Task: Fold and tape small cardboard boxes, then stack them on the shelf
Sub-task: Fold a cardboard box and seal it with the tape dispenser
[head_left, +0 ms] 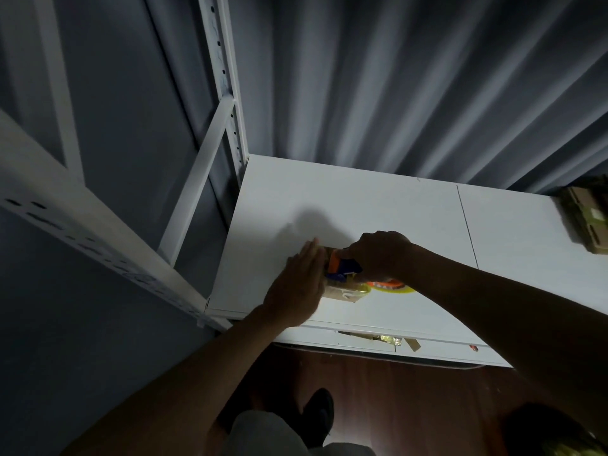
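A: Item one, the small cardboard box (342, 291). Where is it being kept?

B: It is being held on the white shelf board (378, 205), near the board's front edge and toward its left end. Much of it is being covered by the two hands.

A: The left hand (297, 284)?

B: It is being laid flat against the left side of the box, fingers straight and together, nothing being grasped.

A: The right hand (378, 256)?

B: It is being curled round a tape dispenser (343, 266), orange and blue, which is being pressed down on top of the box. A yellow and orange roll of tape (391, 286) is being seen just right of the box, under the wrist.

A: Other stock?

B: More cardboard boxes (589, 218), taped, are being stored at the far right edge of the board. Scraps of cardboard and tape (388, 340) are being shown just below the front edge. A white metal rack frame (227, 93) is being seen on the left, a grey pleated curtain (411, 77) behind, and a dark shoe (317, 413) on the brown floor (411, 390), nearest the viewer.
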